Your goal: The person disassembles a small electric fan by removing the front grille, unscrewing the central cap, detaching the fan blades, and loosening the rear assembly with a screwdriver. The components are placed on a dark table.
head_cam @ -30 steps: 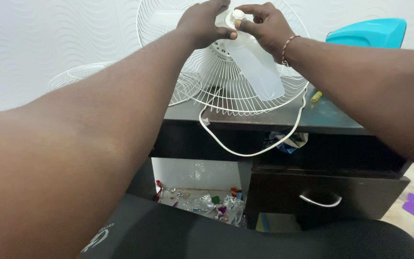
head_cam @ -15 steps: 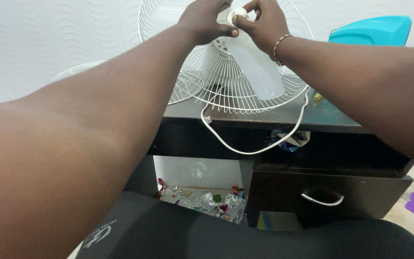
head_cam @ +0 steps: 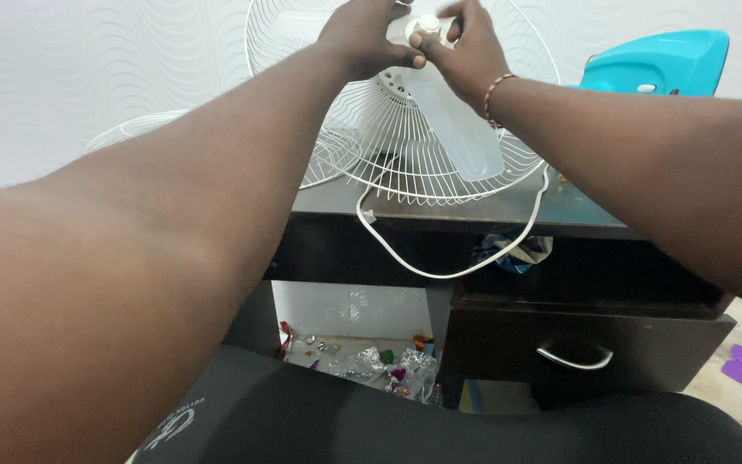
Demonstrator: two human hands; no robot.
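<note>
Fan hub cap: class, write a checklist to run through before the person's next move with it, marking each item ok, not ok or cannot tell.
1. Right hand fingers on the small white cap: ok.
2. Left hand steadies the hub beside the cap: ok.
3. Translucent blade sits in front of the rear grille: ok.
4. Front grille set aside on the desk, off the fan: ok.
5. White cord unplugged: cannot tell, its end is out of view.
6. Cap fully tight: cannot tell.

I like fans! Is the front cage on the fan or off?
Off. The blade is bare, and a second grille leans behind.
</note>
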